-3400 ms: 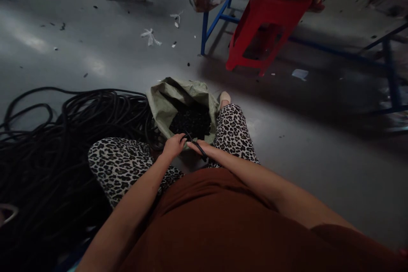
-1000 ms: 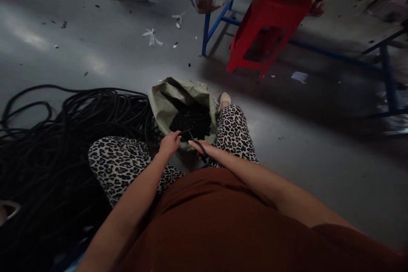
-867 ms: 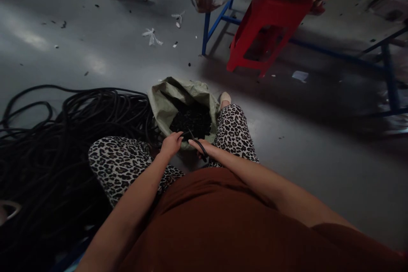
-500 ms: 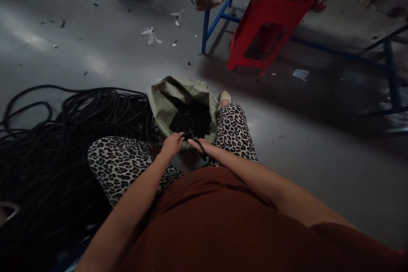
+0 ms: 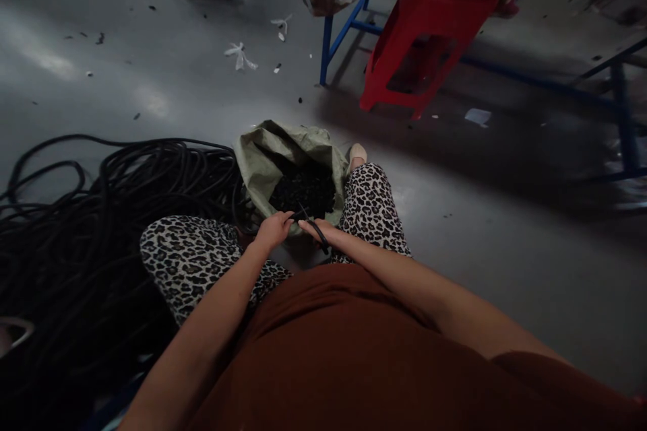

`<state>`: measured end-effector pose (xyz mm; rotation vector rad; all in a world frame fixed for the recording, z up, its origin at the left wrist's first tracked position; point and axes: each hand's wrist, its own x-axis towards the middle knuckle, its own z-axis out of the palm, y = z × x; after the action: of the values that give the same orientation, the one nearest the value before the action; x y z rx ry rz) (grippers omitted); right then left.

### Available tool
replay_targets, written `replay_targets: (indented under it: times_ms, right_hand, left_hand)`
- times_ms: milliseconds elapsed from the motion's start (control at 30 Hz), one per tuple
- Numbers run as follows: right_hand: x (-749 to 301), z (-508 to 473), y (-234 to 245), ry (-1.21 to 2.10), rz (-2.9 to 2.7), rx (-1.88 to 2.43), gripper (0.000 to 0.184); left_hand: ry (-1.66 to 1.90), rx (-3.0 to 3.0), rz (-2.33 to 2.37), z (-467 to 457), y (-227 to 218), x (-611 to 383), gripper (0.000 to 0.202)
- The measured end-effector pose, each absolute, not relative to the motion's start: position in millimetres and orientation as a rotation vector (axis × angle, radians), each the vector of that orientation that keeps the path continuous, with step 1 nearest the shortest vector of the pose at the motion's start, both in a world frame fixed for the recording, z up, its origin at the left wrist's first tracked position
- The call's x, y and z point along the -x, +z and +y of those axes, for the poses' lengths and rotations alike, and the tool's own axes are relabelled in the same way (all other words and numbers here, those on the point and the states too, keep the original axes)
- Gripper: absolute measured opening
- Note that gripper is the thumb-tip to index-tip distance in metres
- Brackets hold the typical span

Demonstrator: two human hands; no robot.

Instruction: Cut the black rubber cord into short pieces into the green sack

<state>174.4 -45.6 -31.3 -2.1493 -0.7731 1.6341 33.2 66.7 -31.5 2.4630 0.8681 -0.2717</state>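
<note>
Glossy grey floor (image 5: 192, 74) surrounds us as our left hand (image 5: 273, 230), fingers pinching, holds a thin black strip (image 5: 298, 215) above an open pale-green woven sack (image 5: 253, 172); our right hand (image 5: 326, 227) curls its fingers around black-handled metal scissors (image 5: 320, 236). We judge cutting in hand, the next move calling for careful alignment. Coiled black cord (image 5: 151, 178) crowds our left; a red plastic stool (image 5: 449, 20) stands beyond.

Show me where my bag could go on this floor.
Bare floor shows right of the right trouser leg, short of the red stool, and, with scattered scraps, beyond the black tubing. It's crowded at left, where that tubing is heaped, and around the sack, close to the left hand and right hand with its scissors.
</note>
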Motion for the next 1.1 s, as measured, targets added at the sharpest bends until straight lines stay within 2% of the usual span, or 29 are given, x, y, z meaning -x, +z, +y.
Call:
replay_targets:
  times_ms: [167,400,833,1100]
  right_hand:
    - [-175,-46,-20,1.620,-0.841,2.156,0.068]
    - [-174,-47,-15,1.525,-0.914,2.212,0.060]
    - [-174,-49,-12,1.577,-0.903,2.183,0.057]
    - [-175,-52,-11,1.582,-0.967,2.175,0.045]
  left_hand:
    - [-0.258,-2.436,0.899,68,-32,-34,0.036]
    - [-0.257,-2.443,0.915,69,-37,-34,0.037]
    - [-0.273,-2.450,0.903,71,-42,-31,0.036]
    - [-0.286,-2.501,0.900,72,-41,-29,0.036]
